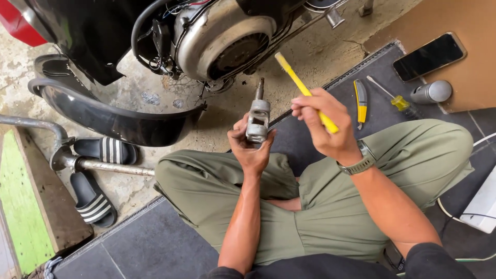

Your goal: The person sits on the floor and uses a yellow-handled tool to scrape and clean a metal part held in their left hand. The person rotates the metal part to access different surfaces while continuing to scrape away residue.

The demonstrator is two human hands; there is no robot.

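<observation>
My left hand (249,147) grips a small grey metal engine part (257,116) with a threaded stub on top, holding it upright above my knees. My right hand (323,124) holds a yellow-handled brush or tool (299,85) slanted up to the left; its working end is hidden behind my fingers, close to the metal part. A grey wristwatch (360,163) sits on my right wrist. I sit cross-legged in olive trousers (330,206) on a dark floor mat.
A scooter engine (222,39) and black curved body panel (108,116) lie ahead. A yellow utility knife (361,102), yellow-handled screwdriver (392,98), grey cylinder (431,92) and phone (429,56) lie at right. Striped sandals (95,199) and a metal stand (88,164) lie at left.
</observation>
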